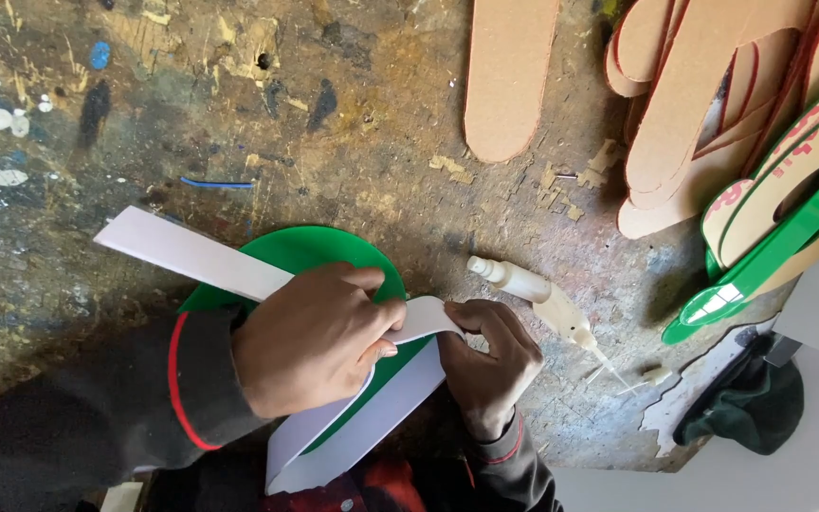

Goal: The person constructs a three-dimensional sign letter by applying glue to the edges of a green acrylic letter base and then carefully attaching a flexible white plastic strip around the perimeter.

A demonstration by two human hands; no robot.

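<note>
We are pressing our left hand down on a white plastic strip, fingers curled over it where it is bending around the edge of a green round-topped panel lying on the paint-stained workbench. Our right hand is pinching the strip's bend between thumb and fingers. A small cream glue bottle is lying just beside that hand. Brown cardboard-coloured cut-out shapes and green-and-white sign pieces are stacking at the upper right.
</note>
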